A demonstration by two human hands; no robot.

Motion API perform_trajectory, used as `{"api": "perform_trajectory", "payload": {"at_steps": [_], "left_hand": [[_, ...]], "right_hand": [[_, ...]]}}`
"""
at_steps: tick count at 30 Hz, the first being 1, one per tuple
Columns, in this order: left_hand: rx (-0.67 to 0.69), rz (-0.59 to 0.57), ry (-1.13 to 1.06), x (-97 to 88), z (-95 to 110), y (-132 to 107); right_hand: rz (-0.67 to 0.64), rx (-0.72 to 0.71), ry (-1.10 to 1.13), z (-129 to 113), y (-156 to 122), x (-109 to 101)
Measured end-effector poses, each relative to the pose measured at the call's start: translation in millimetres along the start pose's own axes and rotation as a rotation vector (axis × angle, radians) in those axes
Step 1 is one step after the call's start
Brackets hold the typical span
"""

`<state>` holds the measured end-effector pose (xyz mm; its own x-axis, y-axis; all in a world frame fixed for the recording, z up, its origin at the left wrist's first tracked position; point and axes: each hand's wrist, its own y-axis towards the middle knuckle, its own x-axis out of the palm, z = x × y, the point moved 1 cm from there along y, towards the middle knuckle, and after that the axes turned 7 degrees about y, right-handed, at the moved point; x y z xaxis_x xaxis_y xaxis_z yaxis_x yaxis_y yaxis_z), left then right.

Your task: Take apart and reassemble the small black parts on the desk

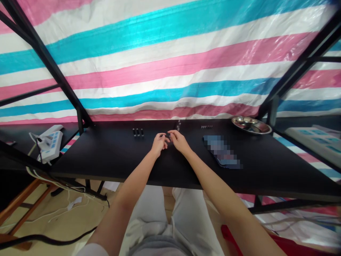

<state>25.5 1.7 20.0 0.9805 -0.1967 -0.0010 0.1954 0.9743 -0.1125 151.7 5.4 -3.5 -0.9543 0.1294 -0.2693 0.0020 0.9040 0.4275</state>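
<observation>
My left hand (159,143) and my right hand (179,141) meet over the middle of the black table (176,167). Both have their fingers pinched close together. Between the fingertips sits a small dark piece (167,136), too small and too covered to name. Left of my hands, three short black cylinders (137,132) with silvery ends stand in a row. Just behind my right hand lies a line of small shiny pieces (178,125). Several tiny metal parts (206,127) form another row farther right.
A round metal dish (252,125) rests at the back right. Nearer lies a blurred-out dark flat object (222,152). White power strips (52,147) with cables are at the left. Black frame posts (53,71) flank the table, and a striped sheet (170,71) hangs behind.
</observation>
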Motion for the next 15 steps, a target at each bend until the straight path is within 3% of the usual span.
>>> {"api": "perform_trajectory", "payload": {"at_steps": [6, 15], "left_hand": [[-0.020, 0.026, -0.023, 0.0, 0.4, 0.7], [-0.012, 0.155, -0.024, -1.4, 0.3, 0.7]], "right_hand": [[-0.003, 0.002, -0.016, -4.5, -1.2, 0.8], [-0.004, 0.009, -0.001, -10.3, -1.2, 3.4]]}}
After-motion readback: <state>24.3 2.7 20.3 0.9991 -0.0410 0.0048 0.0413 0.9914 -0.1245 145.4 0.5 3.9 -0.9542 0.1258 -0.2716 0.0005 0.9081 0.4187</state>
